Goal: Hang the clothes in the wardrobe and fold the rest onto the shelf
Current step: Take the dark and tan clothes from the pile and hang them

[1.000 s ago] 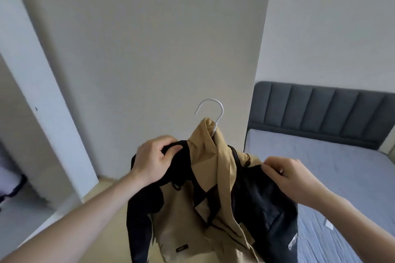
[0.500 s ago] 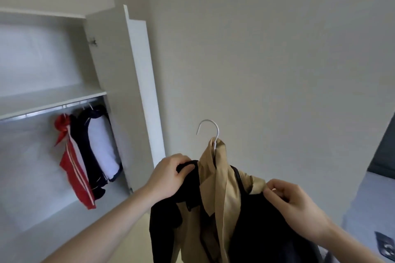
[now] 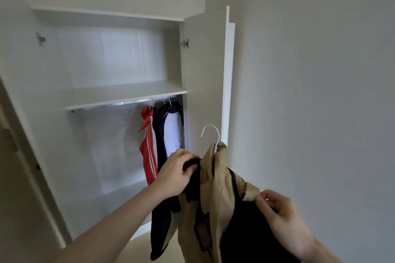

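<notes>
While gripping, both hands (image 3: 174,174) hold jacket (image 3: 215,198).

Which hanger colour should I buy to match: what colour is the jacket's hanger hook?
White, seen in the head view: the hanger hook above the jacket.

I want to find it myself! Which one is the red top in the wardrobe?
Look inside the open white wardrobe, under the shelf, where a metal rail runs across. Three garments hang bunched at its right end. The red top is the leftmost one, the only bright red one, with white stripes down it, beside a dark garment.
</notes>
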`<state>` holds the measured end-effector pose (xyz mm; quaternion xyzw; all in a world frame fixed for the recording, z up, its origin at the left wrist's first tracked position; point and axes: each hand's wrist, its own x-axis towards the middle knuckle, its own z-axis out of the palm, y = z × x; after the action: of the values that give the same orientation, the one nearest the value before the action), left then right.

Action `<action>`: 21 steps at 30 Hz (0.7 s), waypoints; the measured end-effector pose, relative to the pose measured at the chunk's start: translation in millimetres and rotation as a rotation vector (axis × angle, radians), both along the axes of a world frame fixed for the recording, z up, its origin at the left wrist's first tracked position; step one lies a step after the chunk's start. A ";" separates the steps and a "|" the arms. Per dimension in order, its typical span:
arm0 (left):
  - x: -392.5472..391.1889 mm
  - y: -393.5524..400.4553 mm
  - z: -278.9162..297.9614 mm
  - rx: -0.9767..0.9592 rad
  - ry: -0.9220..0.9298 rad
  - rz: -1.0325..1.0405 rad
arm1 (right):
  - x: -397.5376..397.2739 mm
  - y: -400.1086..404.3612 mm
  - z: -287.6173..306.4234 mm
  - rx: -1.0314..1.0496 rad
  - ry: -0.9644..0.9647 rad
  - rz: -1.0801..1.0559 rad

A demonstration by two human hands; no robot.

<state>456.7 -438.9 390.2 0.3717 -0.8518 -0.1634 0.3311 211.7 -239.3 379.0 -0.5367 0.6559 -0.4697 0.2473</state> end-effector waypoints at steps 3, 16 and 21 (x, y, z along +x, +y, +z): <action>24.2 -16.7 -2.5 0.016 0.015 0.086 | 13.3 -42.1 -2.9 0.016 -0.061 0.061; 74.5 -109.9 9.7 0.138 -0.029 0.321 | 40.7 -220.7 -10.0 0.095 -0.174 0.293; 85.3 -142.3 10.5 0.178 -0.023 0.415 | 54.7 -282.6 -7.1 0.137 -0.180 0.370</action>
<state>542.0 -581.2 400.8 0.5686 -0.7430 -0.1618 0.3138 266.4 -521.9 371.9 -0.5857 0.5518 -0.4165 0.4231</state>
